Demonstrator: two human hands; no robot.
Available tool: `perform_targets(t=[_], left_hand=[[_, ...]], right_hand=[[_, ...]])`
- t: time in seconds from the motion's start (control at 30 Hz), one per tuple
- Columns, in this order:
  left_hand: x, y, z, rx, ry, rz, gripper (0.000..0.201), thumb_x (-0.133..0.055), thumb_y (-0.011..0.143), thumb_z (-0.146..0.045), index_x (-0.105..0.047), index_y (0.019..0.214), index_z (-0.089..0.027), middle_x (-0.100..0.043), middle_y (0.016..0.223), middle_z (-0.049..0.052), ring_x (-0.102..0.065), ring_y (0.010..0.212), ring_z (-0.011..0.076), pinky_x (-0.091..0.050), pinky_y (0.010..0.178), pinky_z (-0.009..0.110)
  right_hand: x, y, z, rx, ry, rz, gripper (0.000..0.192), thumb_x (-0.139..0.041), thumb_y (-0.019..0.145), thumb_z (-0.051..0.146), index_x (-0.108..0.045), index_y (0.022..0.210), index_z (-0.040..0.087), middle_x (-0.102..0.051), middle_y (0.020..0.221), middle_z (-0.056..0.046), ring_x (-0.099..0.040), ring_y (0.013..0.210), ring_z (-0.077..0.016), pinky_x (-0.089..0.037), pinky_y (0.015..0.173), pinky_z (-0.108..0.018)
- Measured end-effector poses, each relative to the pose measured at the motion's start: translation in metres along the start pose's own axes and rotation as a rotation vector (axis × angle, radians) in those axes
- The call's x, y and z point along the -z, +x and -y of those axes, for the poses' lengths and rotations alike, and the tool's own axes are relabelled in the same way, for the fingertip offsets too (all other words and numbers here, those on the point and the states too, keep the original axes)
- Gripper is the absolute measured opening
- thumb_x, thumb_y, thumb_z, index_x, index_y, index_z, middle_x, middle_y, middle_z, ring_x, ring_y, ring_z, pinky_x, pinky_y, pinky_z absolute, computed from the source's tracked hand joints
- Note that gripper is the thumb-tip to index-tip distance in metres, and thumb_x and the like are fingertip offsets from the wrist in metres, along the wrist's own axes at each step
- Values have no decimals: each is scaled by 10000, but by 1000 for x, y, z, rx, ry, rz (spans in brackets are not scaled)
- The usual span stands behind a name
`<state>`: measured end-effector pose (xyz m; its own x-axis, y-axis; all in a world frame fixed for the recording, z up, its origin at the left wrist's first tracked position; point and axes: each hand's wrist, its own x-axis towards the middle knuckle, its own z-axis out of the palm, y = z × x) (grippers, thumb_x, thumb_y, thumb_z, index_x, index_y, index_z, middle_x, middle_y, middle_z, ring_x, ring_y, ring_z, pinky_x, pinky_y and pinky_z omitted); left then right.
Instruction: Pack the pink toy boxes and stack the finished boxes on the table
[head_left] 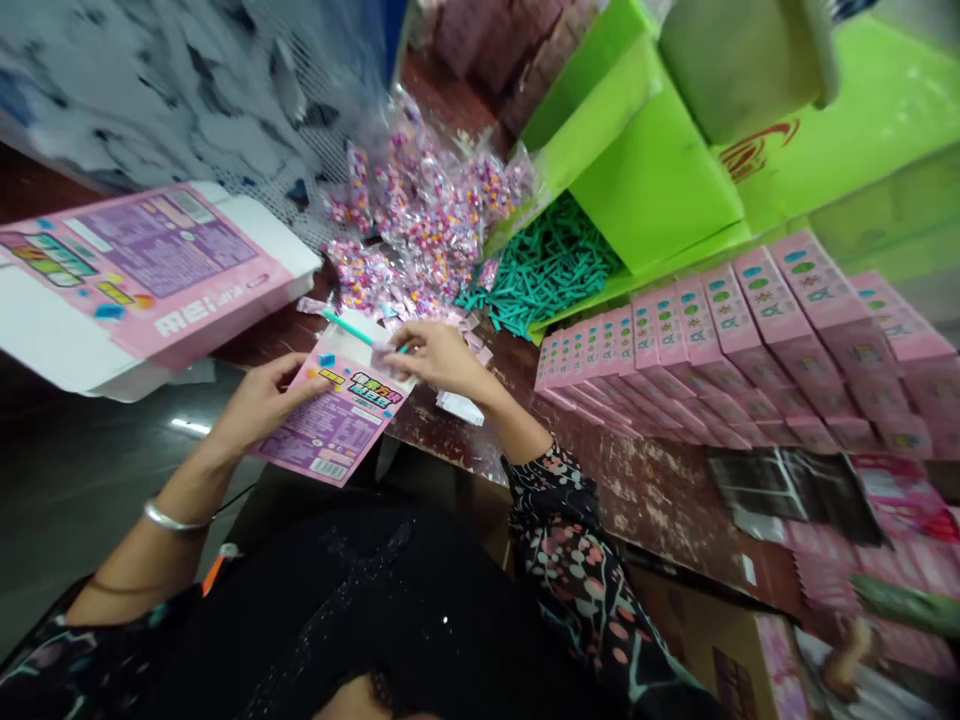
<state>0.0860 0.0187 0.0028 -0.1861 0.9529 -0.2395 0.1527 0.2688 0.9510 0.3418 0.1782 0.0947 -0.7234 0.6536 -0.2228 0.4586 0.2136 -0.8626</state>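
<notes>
Beyond the right hand a green box [652, 170] lies tipped open, spilling teal sticks [551, 265], with rows of pink boxes [750, 340] to its right and a heap of bead packets [427, 215] straight ahead. Left of the left hand sits a big pink carton [142, 265]. The left hand [259, 400] grips the small pink box [334, 420], while the right hand [439, 355] pinches a teal stick [352, 330] at its open end.
</notes>
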Motion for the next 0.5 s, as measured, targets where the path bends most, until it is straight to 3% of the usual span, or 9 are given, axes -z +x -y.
perform_targets(t=[0.07, 0.1, 0.17, 0.23, 0.3, 0.4, 0.5], left_hand=[[6, -3, 6, -15, -12, -58, 745, -937, 807, -839, -897, 1184, -197, -941, 1243, 134, -859, 1097, 366, -687, 949, 390], [8, -4, 10, -8, -20, -90, 771, -925, 800, -875, -897, 1175, -202, -941, 1230, 133, -861, 1097, 373, -695, 958, 403], [11, -4, 20, 25, -34, -135, 839, -901, 769, -938, -896, 1175, -204, -941, 1219, 137, -865, 1105, 392, -707, 984, 435], [12, -3, 30, 66, -31, -150, 903, -887, 733, -982, -895, 1182, -200, -941, 1226, 148, -870, 1122, 419, -708, 1016, 471], [11, -1, 37, 90, -8, -138, 936, -865, 729, -1015, -898, 1188, -200, -942, 1245, 155, -874, 1148, 446, -703, 1043, 499], [10, 0, 41, 79, 26, -123, 915, -812, 765, -1038, -898, 1164, -219, -945, 1239, 150, -879, 1163, 474, -696, 1073, 528], [9, 0, 42, 63, 74, -102, 848, -781, 799, -1005, -893, 1154, -243, -948, 1224, 140, -883, 1158, 488, -686, 1074, 537]], right_hand=[[6, 23, 13, 59, -127, 37, 272, -877, 1064, 454, -785, 1099, 200, -889, 1136, -67, -826, 729, -150, -683, 753, -308], [11, 39, 19, 101, -200, -12, 219, -824, 1104, 412, -803, 1122, 195, -896, 1178, -73, -827, 745, -154, -688, 804, -325], [20, 84, 30, 189, -369, -153, 167, -709, 1164, 310, -819, 1137, 187, -902, 1207, -83, -857, 877, -191, -686, 934, -352], [20, 140, 37, 245, -547, -197, 197, -634, 1164, 182, -825, 1116, 181, -912, 1210, -97, -872, 1097, -246, -660, 1083, -375], [10, 197, 40, 264, -712, -113, 251, -604, 1123, 72, -832, 1108, 175, -928, 1272, -110, -853, 1257, -274, -620, 1184, -385], [-14, 267, 39, 276, -852, 1, 313, -566, 1133, 10, -827, 1208, 166, -924, 1421, -106, -836, 1365, -251, -594, 1201, -331], [-29, 310, 46, 302, -897, -38, 330, -505, 1203, 2, -771, 1357, 123, -899, 1492, -148, -828, 1421, -248, -591, 1213, -322]])
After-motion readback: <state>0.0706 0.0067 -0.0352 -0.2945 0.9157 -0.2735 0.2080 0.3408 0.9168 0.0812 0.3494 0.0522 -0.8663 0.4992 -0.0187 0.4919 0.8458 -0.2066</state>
